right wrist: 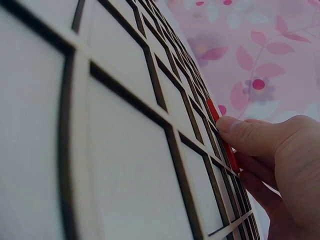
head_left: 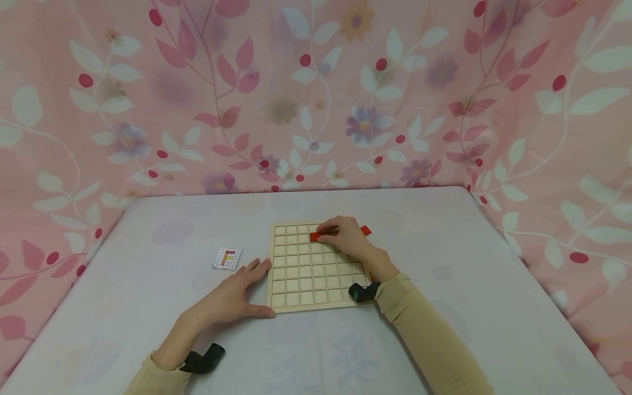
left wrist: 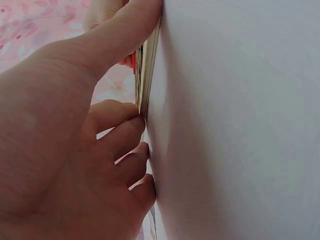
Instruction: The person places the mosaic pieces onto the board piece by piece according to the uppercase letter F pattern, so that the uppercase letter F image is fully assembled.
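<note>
A square wooden grid board lies flat on the table. My left hand rests at its left side, fingers extended, with fingertips at the edge and the thumb at the near left corner. In the left wrist view those fingers line the board's thin edge. Over the far part of the board, my right hand pinches a flat red piece between thumb and fingers. The right wrist view shows the red piece low against the grid, partly covered by the thumb.
A small card printed with a coloured grid pattern lies left of the board. Another red patch shows beyond the right hand, by the board's far right corner. A pale cloth covers the table, and a pink floral curtain hangs behind it.
</note>
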`<state>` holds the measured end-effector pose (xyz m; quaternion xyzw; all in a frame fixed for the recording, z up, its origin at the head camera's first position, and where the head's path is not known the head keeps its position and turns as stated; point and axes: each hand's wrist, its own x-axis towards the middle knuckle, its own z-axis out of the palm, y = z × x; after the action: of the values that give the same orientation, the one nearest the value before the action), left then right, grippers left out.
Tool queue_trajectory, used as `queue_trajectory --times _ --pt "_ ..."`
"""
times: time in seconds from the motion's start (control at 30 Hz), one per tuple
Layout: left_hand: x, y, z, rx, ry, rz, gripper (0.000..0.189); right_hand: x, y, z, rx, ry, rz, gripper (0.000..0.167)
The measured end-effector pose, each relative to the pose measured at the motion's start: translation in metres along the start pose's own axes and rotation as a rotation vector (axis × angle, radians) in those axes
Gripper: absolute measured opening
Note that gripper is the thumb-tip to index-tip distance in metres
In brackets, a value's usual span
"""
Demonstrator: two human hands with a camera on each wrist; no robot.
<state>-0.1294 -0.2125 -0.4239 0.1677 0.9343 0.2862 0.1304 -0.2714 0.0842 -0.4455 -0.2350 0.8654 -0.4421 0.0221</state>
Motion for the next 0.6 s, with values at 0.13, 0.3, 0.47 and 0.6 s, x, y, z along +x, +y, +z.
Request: queue_trajectory --times 0.13,0.3,0.47,0.6 --pt "0.0008 0.0001 0.0006 -0.001 -0.001 -0.004 0.112 -0.0010 -0.0008 -0.0005 0.007 -0.010 0.011 0.023" --pt "0.0006 0.0003 0.0004 0.002 -0.001 -0.004 0.113 -0.0014 -0.0002 -0.0006 0.004 -0.011 0.011 0.023" --pt "0.0005 0.0003 0.0003 0.006 0.000 -0.005 0.112 -0.0012 0.0005 -0.0004 0.004 -0.011 0.007 0.022" --pt "0.0008 -0.0004 0.0005 0.008 0.002 -0.005 0.112 -0.0019 -0.0003 -0.0017 0.017 -0.010 0.018 0.024"
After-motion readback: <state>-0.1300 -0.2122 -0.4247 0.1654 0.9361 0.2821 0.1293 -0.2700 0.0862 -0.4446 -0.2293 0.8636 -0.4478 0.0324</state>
